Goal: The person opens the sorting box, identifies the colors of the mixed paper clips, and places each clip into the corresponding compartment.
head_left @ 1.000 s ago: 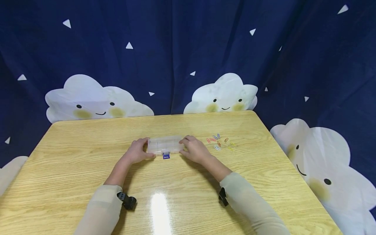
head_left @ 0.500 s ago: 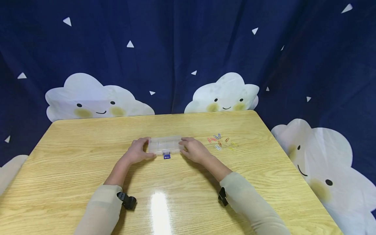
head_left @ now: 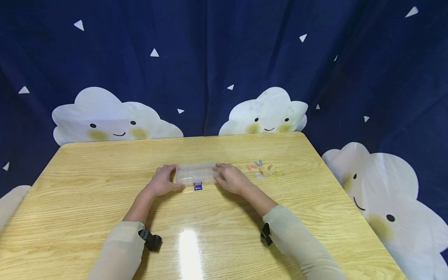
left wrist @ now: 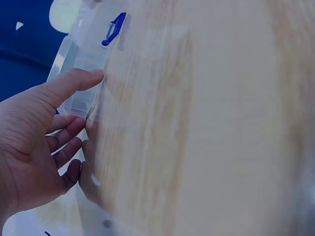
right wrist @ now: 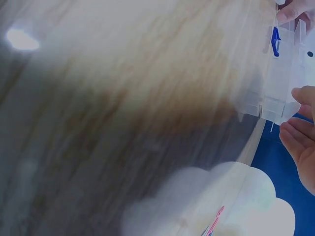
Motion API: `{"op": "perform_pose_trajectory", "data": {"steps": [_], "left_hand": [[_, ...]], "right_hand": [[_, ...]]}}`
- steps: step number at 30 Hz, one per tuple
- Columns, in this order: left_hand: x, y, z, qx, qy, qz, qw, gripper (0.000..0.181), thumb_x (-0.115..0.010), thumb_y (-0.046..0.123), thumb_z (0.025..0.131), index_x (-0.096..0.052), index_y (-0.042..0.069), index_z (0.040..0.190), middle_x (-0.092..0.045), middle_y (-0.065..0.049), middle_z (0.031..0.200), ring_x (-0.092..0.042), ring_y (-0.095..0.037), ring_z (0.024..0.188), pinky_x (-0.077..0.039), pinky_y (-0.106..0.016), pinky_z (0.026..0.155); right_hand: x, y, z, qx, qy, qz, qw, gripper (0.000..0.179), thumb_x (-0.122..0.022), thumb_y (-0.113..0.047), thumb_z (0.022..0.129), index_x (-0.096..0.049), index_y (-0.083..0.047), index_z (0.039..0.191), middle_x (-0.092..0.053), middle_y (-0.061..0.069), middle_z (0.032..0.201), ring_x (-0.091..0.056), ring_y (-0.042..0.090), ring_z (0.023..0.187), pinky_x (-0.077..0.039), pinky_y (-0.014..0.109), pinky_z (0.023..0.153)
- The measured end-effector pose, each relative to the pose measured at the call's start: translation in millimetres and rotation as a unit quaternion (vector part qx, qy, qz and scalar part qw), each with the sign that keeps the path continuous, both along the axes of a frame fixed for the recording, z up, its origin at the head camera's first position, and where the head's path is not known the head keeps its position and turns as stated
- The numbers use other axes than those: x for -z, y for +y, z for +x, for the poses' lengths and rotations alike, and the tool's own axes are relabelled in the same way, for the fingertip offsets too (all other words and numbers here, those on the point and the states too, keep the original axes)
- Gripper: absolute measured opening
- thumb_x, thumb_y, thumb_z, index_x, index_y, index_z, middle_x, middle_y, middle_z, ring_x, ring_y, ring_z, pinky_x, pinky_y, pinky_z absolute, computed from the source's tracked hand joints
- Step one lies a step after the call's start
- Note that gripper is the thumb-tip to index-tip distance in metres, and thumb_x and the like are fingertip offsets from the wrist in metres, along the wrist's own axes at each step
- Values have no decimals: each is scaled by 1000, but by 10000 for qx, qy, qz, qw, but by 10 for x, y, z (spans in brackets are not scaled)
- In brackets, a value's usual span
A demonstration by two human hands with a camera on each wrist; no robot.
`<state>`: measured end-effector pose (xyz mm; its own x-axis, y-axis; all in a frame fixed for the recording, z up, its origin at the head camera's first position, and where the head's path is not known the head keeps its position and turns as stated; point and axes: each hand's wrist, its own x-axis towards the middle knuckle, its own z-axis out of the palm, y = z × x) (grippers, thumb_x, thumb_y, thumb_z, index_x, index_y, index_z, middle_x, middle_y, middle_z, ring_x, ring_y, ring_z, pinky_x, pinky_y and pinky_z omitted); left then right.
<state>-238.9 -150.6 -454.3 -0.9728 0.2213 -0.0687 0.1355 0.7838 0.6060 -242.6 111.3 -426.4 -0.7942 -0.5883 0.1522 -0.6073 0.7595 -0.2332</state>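
A clear plastic compartment box (head_left: 197, 172) lies on the wooden table, its blue latch (head_left: 198, 186) on the side facing me. My left hand (head_left: 163, 181) grips the box's left end, thumb at the front corner and fingers round the end. At the other end my right hand (head_left: 231, 179) holds the box between thumb and fingers. The left wrist view shows the left thumb (left wrist: 74, 83) against the clear front wall near the blue latch (left wrist: 114, 29). In the right wrist view the right hand (right wrist: 302, 137) is partly cut off by the frame edge.
Several coloured paper clips (head_left: 260, 171) lie scattered just right of the right hand. The wooden table (head_left: 105, 182) ends at a dark blue curtain (head_left: 175, 58) with white clouds. A bright reflection lies on the tabletop between the forearms.
Both hands stay at the ends of the box with almost no movement. The right fingers have shifted slightly on the box's right end.
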Motion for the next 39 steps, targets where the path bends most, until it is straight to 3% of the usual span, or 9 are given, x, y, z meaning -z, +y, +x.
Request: {"op": "perform_pose_trajectory", "data": {"steps": [8,14,20,26,32,39], "left_hand": [[-23,-15,14,-20,-105,-27,9999,85,-74,39,66,-36,0,131,-39,-20,128,-32,-35,114,-28,-51,95],[-27,-22,13,26,-92,-7,10000,85,-74,40,65,-37,-2,129,-40,-19,126,-33,-35,114,-29,-50,94],[-3,-36,15,55,-75,-18,10000,79,-74,41,64,-43,3,126,-41,-17,124,-33,-34,113,-31,-49,93],[-7,-43,23,98,-56,44,9999,79,-75,40,64,-43,5,127,-40,-16,126,-33,-34,114,-30,-50,93],[-15,-45,26,146,-50,101,9998,78,-75,38,65,-42,5,128,-40,-16,126,-32,-34,114,-30,-50,93],[6,-52,20,114,-67,93,9999,80,-75,41,64,-42,5,128,-41,-14,125,-32,-32,113,-31,-49,93]], "right_hand": [[-15,6,-32,201,-574,-659,9960,34,-48,-24,90,-54,-6,119,-51,11,126,-45,24,119,-34,36,100],[-19,-1,-78,682,-1093,-1635,9781,37,-45,-33,91,-55,-10,119,-54,8,123,-50,22,114,-40,35,94],[2,-27,-138,991,-1322,-2560,9525,36,-48,-31,90,-57,-7,115,-61,5,112,-58,18,101,-46,30,85],[7,-84,-209,1401,-1355,-3452,9181,33,-54,-31,87,-61,-6,107,-65,5,95,-60,16,88,-48,28,75],[25,-155,-305,2066,-1477,-3983,8814,30,-57,-36,84,-65,-11,98,-65,3,89,-59,13,79,-48,24,66],[78,-225,-410,2437,-1598,-4419,8484,29,-58,-28,85,-66,-5,99,-65,16,90,-62,26,82,-50,29,69]]}}
